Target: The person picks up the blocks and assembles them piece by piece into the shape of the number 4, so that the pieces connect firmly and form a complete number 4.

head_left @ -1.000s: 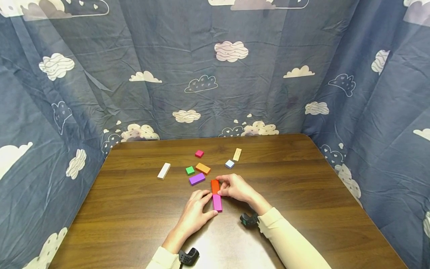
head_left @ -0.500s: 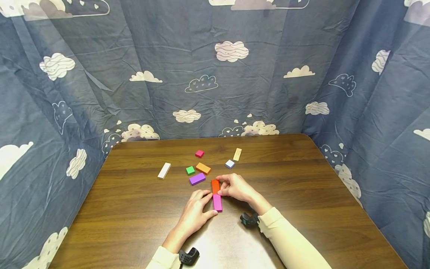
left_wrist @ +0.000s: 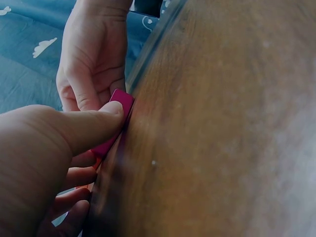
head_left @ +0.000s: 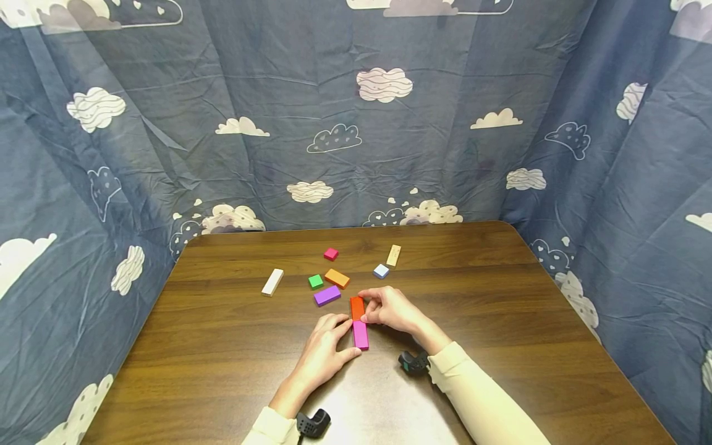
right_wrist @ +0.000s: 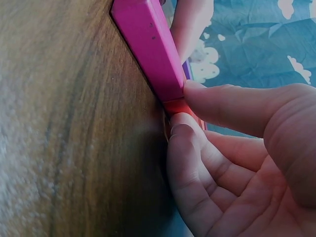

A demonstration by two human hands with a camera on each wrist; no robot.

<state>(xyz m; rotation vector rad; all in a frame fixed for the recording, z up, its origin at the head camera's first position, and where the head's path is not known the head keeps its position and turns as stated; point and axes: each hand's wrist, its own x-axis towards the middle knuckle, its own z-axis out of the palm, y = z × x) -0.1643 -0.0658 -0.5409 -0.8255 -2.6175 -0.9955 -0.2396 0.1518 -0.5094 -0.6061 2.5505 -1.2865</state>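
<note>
A magenta block point(head_left: 360, 335) and a red block point(head_left: 356, 308) lie flat on the table, end to end in one line, the red one farther away. My left hand point(head_left: 319, 356) holds the magenta block lengthwise, thumb at its near end and forefinger by the joint between the two. On the other side, my right hand point(head_left: 393, 310) grips the red block, its forefinger at the far end and its thumb beside the joint. The right wrist view shows the magenta block point(right_wrist: 148, 49) meeting the red block point(right_wrist: 177, 106), which is mostly behind fingers.
Beyond the hands lie a purple block point(head_left: 327, 296), an orange block point(head_left: 337, 279), a small green block point(head_left: 316, 282) and a small crimson block point(head_left: 330, 254). A white block point(head_left: 272, 282) is at left; a light blue block point(head_left: 381, 271) and a tan block point(head_left: 394, 255) are at right.
</note>
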